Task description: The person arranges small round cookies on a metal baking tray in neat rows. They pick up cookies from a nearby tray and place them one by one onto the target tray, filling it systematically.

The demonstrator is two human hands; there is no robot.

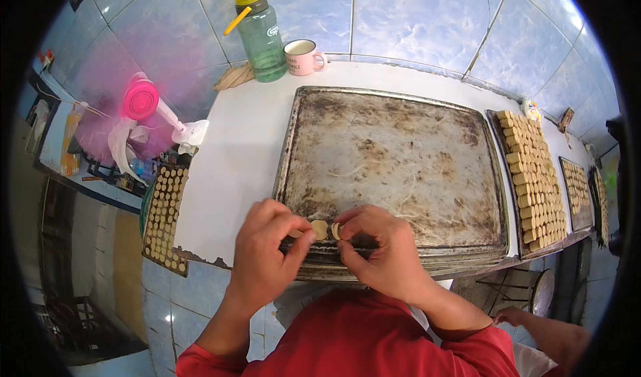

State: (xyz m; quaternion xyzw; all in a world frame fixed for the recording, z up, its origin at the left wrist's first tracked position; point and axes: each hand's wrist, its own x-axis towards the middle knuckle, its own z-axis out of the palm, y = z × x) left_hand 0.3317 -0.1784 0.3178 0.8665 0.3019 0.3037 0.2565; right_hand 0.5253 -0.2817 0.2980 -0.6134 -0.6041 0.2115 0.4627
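Note:
A worn metal baking tray (390, 152) lies before me, its surface bare except near the front edge. There, a pale round dough disc (319, 230) touches the fingertips of my left hand (273, 242), whose thumb and forefinger pinch at its edge. Part of another pale piece shows inside the left-hand fingers, mostly hidden. My right hand (383, 247) holds a second thin disc (336, 231) turned nearly edge-on, close beside the first. Its lower edge is partly covered by my fingers.
More trays are stacked under this one. Rows of piled dough discs (533, 182) fill a tray on the right; a smaller filled tray (576, 192) stands beyond. Another disc-covered tray (165, 222) is left. A green bottle (263, 41), pink mug (301, 61) and pink fan (141, 99) stand behind. Another person's arm (546, 327) shows lower right.

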